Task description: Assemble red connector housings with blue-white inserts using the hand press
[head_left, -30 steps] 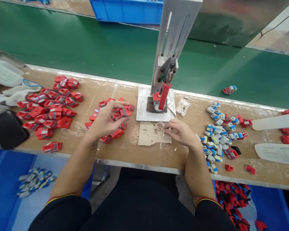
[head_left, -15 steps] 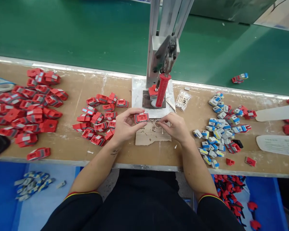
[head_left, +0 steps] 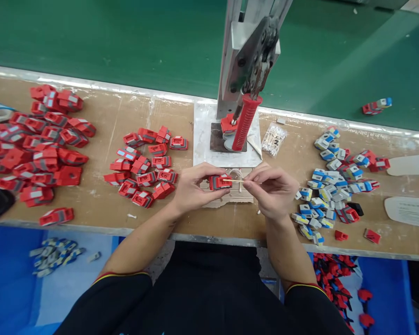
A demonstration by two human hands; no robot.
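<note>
My left hand [head_left: 192,188] grips a small red plastic part [head_left: 219,182] above a scrap of cardboard [head_left: 230,197] at the bench's front middle. My right hand [head_left: 271,190] pinches a thin stick [head_left: 234,180] whose tip touches the red part. A small clear ring lies on the cardboard between the hands, partly hidden. Just behind stands a hand press [head_left: 246,70] with a red-gripped lever [head_left: 244,123] on a metal base plate [head_left: 204,149].
A heap of red parts [head_left: 143,163] lies left of my hands, a larger heap [head_left: 38,144] farther left. Blue-and-white parts [head_left: 330,186] are piled at the right. A bag of sticks [head_left: 274,138] lies by the press. A green conveyor belt [head_left: 125,42] runs behind. Blue bins sit below the bench.
My left hand lifted a red part from the heap and carried it to the middle. My right hand took up a thin stick and brought it to the part.
</note>
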